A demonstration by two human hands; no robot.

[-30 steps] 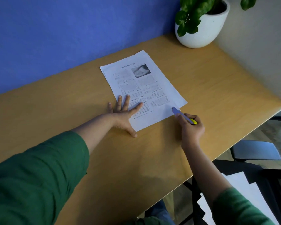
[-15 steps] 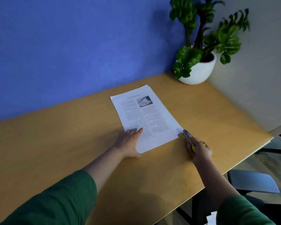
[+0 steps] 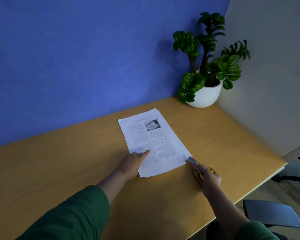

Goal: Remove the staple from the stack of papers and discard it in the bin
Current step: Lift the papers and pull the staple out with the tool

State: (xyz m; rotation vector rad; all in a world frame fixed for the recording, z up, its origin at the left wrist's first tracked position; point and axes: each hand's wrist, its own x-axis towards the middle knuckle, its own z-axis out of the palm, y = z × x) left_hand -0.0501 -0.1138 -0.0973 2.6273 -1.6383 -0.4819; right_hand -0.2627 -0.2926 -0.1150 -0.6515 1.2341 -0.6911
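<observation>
A stack of printed papers (image 3: 152,141) lies on the wooden desk (image 3: 59,170), text facing away from me. My left hand (image 3: 132,163) rests flat on the stack's near left corner, one finger stretched over the text. My right hand (image 3: 208,179) grips a metal staple remover with yellow parts (image 3: 194,164). Its tip touches the near right corner of the stack. The staple itself is too small to make out. No bin is in view.
A potted green plant in a white pot (image 3: 206,94) stands in the far right corner of the desk, against the blue wall. A grey chair seat (image 3: 270,213) sits below the desk's right edge. The desk edge runs diagonally at right.
The camera tilted up, so the plant and wall now show more. My left hand curled slightly on the paper. The remover's tip moved off the page onto the stack's near right corner.
</observation>
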